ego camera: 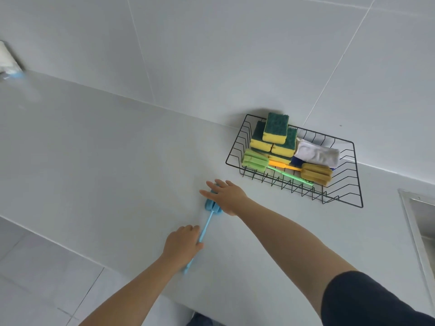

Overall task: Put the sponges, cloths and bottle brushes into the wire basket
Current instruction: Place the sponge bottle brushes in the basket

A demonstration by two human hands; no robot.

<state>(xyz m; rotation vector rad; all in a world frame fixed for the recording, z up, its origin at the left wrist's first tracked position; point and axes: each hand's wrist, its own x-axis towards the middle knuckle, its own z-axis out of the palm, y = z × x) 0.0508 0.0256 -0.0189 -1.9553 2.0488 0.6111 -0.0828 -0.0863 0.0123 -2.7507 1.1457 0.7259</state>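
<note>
A blue bottle brush lies on the white counter, left of and nearer than the basket. My left hand is closed around its thin handle. My right hand rests flat over its blue foam head, fingers spread. The black wire basket stands against the wall at the right. In it are several yellow-and-green sponges, a white cloth over a blue one, a green bottle brush and a tan bottle brush with an orange handle.
A steel sink rim shows at the far right edge. A blurred white and blue object sits at the far left by the wall. The counter's front edge runs diagonally at lower left, with tiled floor below.
</note>
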